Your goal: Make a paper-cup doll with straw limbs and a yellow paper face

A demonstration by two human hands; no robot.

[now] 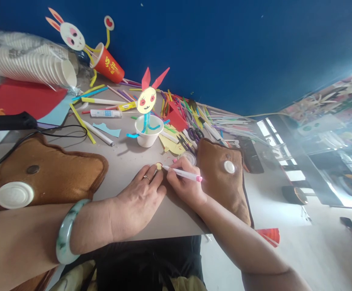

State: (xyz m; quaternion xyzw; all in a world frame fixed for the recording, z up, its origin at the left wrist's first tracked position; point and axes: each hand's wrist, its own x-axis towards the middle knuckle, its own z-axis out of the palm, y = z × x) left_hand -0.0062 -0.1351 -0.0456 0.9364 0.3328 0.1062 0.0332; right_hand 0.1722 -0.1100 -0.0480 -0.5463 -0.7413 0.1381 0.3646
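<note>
My right hand (186,182) is closed around a white marker pen with a pink end (186,174). The pen's tip meets a small round yellow paper piece (159,165) on the table. My left hand (139,198) lies flat, its fingertips at the edge of that piece, pressing it against the tabletop. Just beyond my hands stands a white paper cup (146,139). From it rises a rabbit figure with a yellow paper face (146,100), red ears and blue pipe-cleaner limbs.
Brown cushions (63,173) flank my arms, another brown cushion (221,182) lying right. Behind are scissors (195,133), a glue stick (106,113), yellow paper scraps (171,144) and several coloured sticks. A red cup (109,66) with a white rabbit and stacked paper cups (33,60) are at back left.
</note>
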